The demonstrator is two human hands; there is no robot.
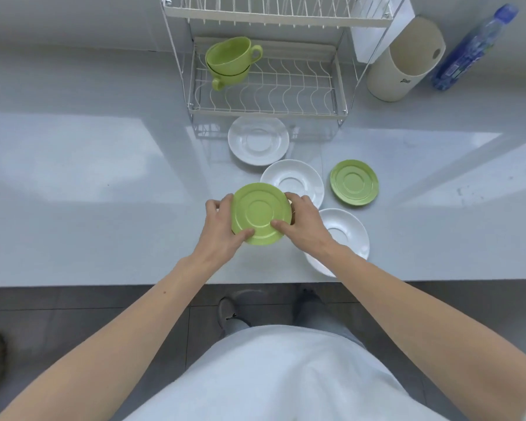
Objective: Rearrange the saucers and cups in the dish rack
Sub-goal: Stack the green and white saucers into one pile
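Note:
A green saucer (260, 212) is held above the counter, underside up, gripped on its left rim by my left hand (220, 227) and on its right rim by my right hand (304, 221). A second green saucer (354, 182) lies upside down on the counter to the right. Three white saucers lie nearby: one (258, 140) just in front of the rack, one (296, 179) behind my right hand, one (348, 235) partly under my right wrist. Two green cups (230, 60) sit nested at the left end of the white wire dish rack's lower tier (286, 86).
The rack's upper tier (274, 9) holds nothing in view. A cream cylindrical container (406, 60) and a blue plastic bottle (471, 47) stand right of the rack. The grey counter's front edge (104, 284) runs below my hands, with floor and shoes beneath.

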